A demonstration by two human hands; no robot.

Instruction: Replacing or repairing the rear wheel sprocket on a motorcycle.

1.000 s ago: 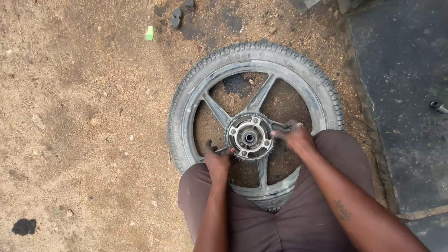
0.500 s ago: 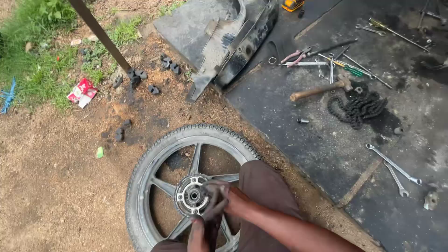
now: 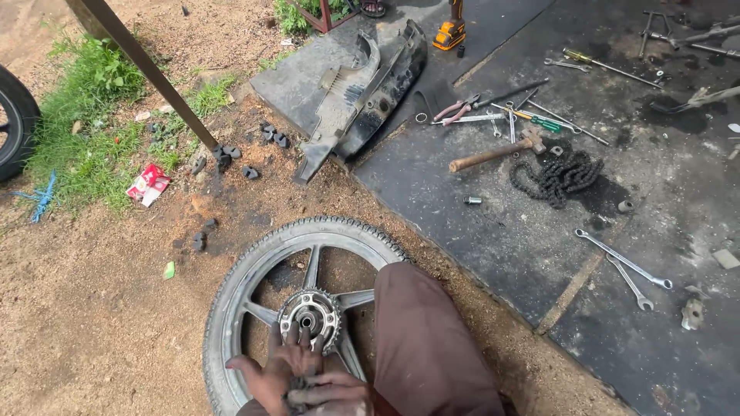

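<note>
2 hands together | you are pressing left hand [image 3: 276, 371] and right hand [image 3: 330, 393] on wheel [image 3: 231, 308] spokes near sprocket [image 3: 311, 313] | hammer [image 3: 497, 152] lying far right

Wheel [image 3: 254, 285]: near rim cut off by bottom edge, right side hidden under the knee [image 3: 424, 339]. Left hand [image 3: 277, 370] and right hand [image 3: 331, 393] overlap at bottom edge; whatever they grip is hidden. Second tyre [image 3: 14, 119] cropped at left edge. Far-right tools [image 3: 678, 35] too small to identify.
</note>
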